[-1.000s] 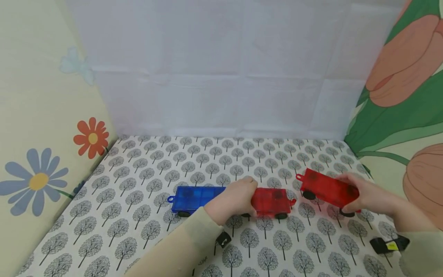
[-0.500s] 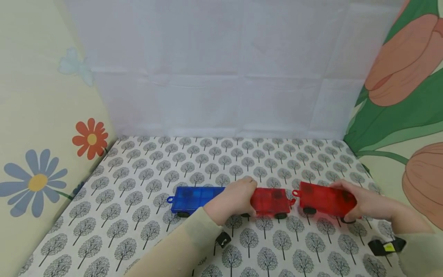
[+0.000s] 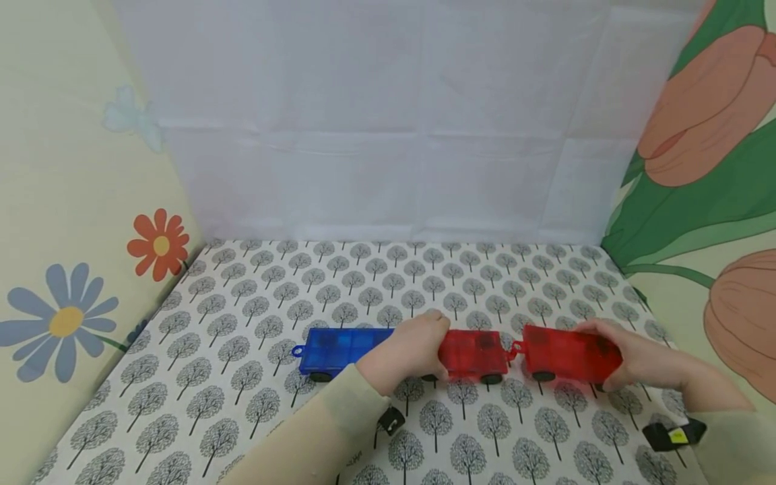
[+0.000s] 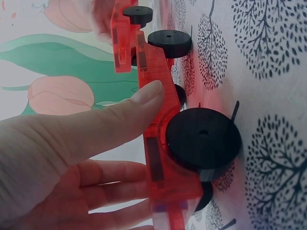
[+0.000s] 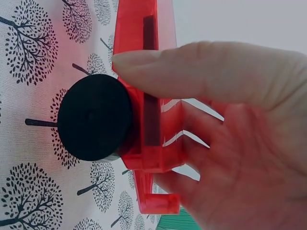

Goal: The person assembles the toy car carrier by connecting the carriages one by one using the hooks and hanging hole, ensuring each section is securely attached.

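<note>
Two red translucent toy train cars with black wheels stand end to end on the cloth in the head view. My left hand (image 3: 415, 351) grips the left red car (image 3: 475, 351) by its rear end, thumb along the near side. The right red car (image 3: 560, 353) is held at its far right end by my right hand (image 3: 639, 360), thumb on the near side. Its ring (image 3: 518, 348) overlaps the left car's hook between them. A blue train car (image 3: 345, 347) stands left of the left hand, which hides where blue and red meet. In the right wrist view a red hook (image 5: 160, 203) sticks out past the wheel.
White cloth (image 3: 242, 404) printed with grey trees covers the surface. A white sheet (image 3: 388, 121) hangs behind. Flower-patterned cloths stand at the left (image 3: 67, 168) and right (image 3: 697, 269) sides. The blue car's free ring (image 3: 298, 351) points left.
My right hand has lowered the right red car, straightened it and moved it slightly left, so its ring now overlaps the left car's hook. The left hand has stayed in place.
</note>
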A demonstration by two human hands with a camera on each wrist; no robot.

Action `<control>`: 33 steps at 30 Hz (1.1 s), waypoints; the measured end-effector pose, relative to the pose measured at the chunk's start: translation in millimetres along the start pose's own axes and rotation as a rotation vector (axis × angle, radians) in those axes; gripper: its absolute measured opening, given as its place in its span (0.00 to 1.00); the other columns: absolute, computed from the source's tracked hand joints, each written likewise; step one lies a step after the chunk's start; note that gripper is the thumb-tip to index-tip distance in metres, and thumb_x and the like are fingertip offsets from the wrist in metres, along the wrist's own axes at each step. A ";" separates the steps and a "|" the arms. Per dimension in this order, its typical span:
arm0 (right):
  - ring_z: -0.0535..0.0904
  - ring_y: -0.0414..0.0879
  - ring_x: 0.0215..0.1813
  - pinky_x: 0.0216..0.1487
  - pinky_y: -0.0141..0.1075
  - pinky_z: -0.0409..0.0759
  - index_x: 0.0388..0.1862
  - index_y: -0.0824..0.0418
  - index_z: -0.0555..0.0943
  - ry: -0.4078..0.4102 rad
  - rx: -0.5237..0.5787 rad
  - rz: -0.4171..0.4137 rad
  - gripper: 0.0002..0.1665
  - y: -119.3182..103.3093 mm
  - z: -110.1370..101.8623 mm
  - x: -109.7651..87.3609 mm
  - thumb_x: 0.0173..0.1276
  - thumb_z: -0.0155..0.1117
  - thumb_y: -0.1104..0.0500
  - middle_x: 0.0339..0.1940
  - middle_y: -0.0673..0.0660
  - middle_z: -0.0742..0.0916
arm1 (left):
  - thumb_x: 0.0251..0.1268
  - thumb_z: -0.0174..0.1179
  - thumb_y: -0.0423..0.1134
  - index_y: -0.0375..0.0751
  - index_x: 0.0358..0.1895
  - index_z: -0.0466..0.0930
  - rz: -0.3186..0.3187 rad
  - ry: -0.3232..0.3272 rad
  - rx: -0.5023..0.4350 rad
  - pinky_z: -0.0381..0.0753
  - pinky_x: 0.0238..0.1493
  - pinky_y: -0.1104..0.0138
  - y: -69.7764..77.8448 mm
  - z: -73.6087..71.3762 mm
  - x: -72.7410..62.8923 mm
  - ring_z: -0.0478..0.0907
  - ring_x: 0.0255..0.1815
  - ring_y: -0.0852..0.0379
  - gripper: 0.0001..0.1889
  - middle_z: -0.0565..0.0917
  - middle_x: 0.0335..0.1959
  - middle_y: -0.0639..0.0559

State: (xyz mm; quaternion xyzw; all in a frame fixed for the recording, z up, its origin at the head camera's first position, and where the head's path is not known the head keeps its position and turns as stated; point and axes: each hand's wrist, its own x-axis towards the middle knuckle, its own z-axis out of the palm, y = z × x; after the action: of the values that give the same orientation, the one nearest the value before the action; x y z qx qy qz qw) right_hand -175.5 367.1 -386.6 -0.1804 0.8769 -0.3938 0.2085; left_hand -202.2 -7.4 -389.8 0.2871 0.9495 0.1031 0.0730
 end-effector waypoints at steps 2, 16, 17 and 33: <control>0.67 0.62 0.55 0.42 0.42 0.78 0.71 0.66 0.62 -0.008 0.004 -0.004 0.55 -0.6 0.2 0.2 0.42 0.77 0.69 0.63 0.70 0.69 | 0.35 0.83 0.50 0.40 0.53 0.78 0.003 0.003 0.004 0.77 0.44 0.65 -0.5 0.3 0.3 0.75 0.39 0.59 0.38 0.77 0.42 0.54; 0.68 0.61 0.52 0.39 0.41 0.79 0.71 0.66 0.62 -0.020 0.023 0.014 0.57 0.1 3.8 3.6 0.38 0.76 0.72 0.62 0.71 0.69 | 0.35 0.83 0.50 0.40 0.50 0.78 0.005 0.008 -0.003 0.77 0.42 0.65 -2.2 1.5 1.3 0.74 0.37 0.60 0.36 0.76 0.41 0.55; 0.68 0.60 0.52 0.39 0.41 0.79 0.71 0.66 0.62 -0.018 0.019 0.013 0.57 0.1 4.1 3.8 0.38 0.76 0.72 0.62 0.70 0.70 | 0.35 0.83 0.50 0.40 0.51 0.78 0.005 0.007 -0.003 0.77 0.42 0.65 -2.3 1.5 1.2 0.74 0.37 0.60 0.36 0.76 0.41 0.55; 0.70 0.58 0.49 0.38 0.42 0.77 0.69 0.64 0.64 -0.022 -0.010 0.014 0.57 3.3 7.5 8.5 0.34 0.74 0.73 0.62 0.69 0.72 | 0.35 0.83 0.49 0.40 0.51 0.79 0.001 0.000 -0.018 0.77 0.44 0.65 -1.1 -0.9 0.0 0.74 0.37 0.60 0.36 0.77 0.41 0.55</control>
State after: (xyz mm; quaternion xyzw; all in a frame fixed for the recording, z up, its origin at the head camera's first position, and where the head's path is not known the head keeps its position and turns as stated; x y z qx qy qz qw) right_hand -179.4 360.5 -395.6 -0.1794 0.8778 -0.3858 0.2200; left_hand -202.9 -8.5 -389.2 0.2871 0.9484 0.1117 0.0755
